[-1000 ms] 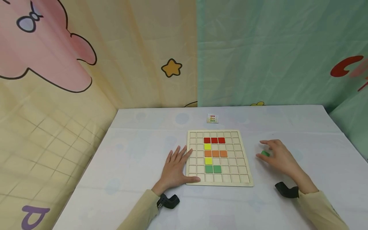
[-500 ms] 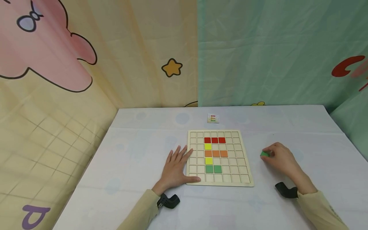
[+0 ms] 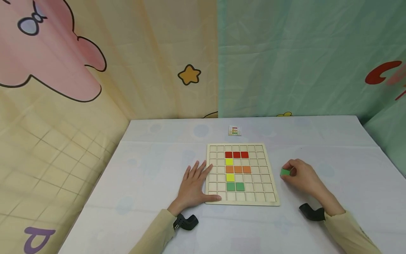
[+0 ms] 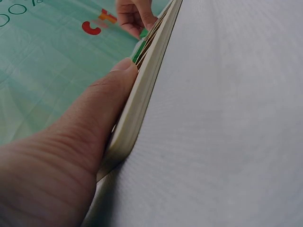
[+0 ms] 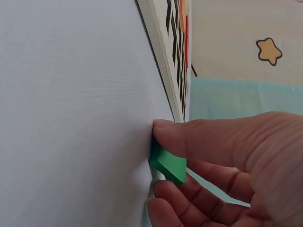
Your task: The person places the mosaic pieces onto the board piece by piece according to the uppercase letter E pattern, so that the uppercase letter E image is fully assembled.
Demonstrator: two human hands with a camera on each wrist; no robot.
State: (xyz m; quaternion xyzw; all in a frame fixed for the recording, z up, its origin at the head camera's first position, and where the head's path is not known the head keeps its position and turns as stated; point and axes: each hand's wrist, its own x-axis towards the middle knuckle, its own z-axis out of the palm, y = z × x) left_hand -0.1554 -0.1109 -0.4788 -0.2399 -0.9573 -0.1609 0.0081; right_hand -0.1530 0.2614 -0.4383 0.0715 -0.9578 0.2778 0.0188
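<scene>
A cream grid board [image 3: 257, 197] lies flat on the table, with small square tiles set in its cells. Three red tiles [image 3: 236, 155] form the upper row, three orange tiles [image 3: 238, 169] a middle row, single yellow tiles [image 3: 229, 177] sit between rows, and two green tiles [image 3: 235, 186] are lower down. My left hand [image 3: 192, 187] rests spread over the board's left edge, its thumb on the front left corner. Right of the board, my right hand [image 3: 302, 176] pinches a green block [image 5: 169, 163] between thumb and fingers, close over the table.
A small card [image 3: 234, 131] with a coloured grid pattern lies behind the board. The white patterned cloth [image 3: 142, 169] covers the table. Printed curtains [image 3: 158, 53] hang behind it and along the left side. Each wrist wears a black camera mount [image 3: 312, 212].
My right hand has closed its fingers on the green block and moved slightly left toward the board with it. The left hand and the board have stayed in place.
</scene>
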